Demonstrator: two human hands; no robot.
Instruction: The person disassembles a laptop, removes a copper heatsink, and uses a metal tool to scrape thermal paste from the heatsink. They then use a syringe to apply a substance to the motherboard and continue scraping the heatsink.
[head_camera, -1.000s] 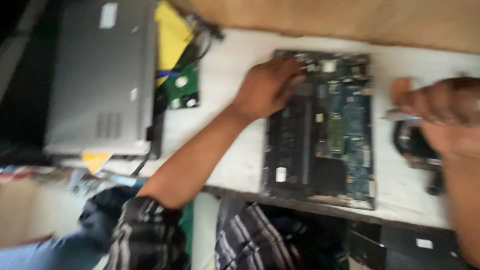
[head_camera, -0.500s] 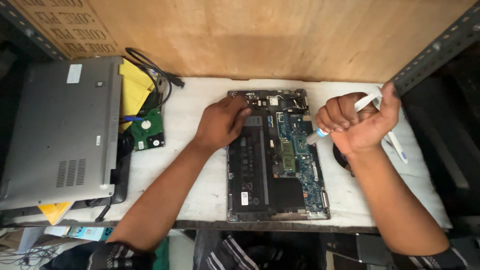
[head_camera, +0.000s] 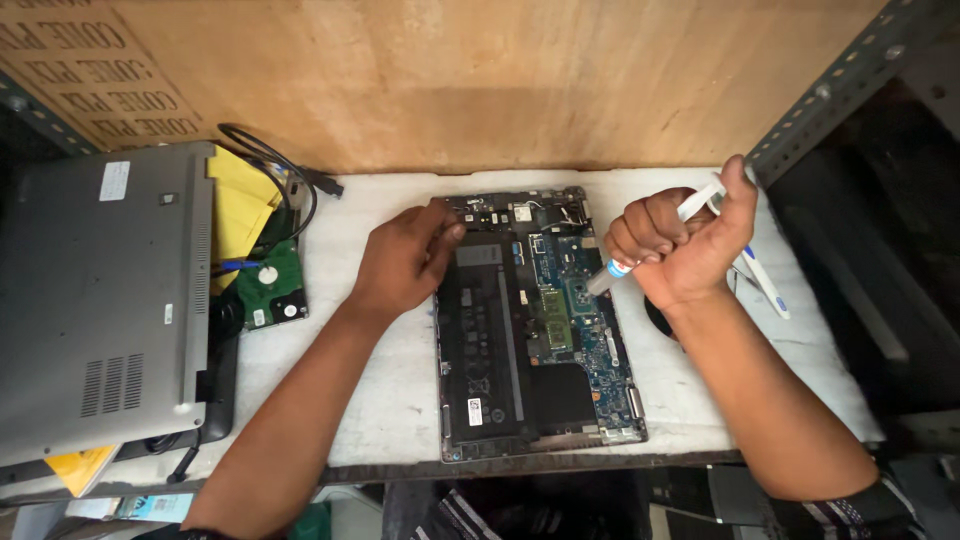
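White, paint-worn tabletop (head_camera: 380, 400) filled the middle of the frame, and on it, at centre, an opened laptop base with a black battery pack and a blue-green circuit board (head_camera: 530, 330) was laid flat. The left hand (head_camera: 400, 262) was rested on the upper left edge of that base, its fingers loosely curled and nothing held in them. The right hand (head_camera: 680, 245) was raised above the board's upper right corner, closed in a fist around a slim white pen-like tool with a blue band (head_camera: 640, 250) (its tip was pointed down-left toward the board). A second white pen-shaped tool (head_camera: 765, 285) was seen just right of that hand. At the left of the frame a closed grey laptop (head_camera: 100, 300) was placed, with a green bare hard-drive board (head_camera: 270, 290), yellow paper (head_camera: 240, 200) and a black cable (head_camera: 280, 160) beside it. Brown plywood (head_camera: 480, 80) was stood behind the table.
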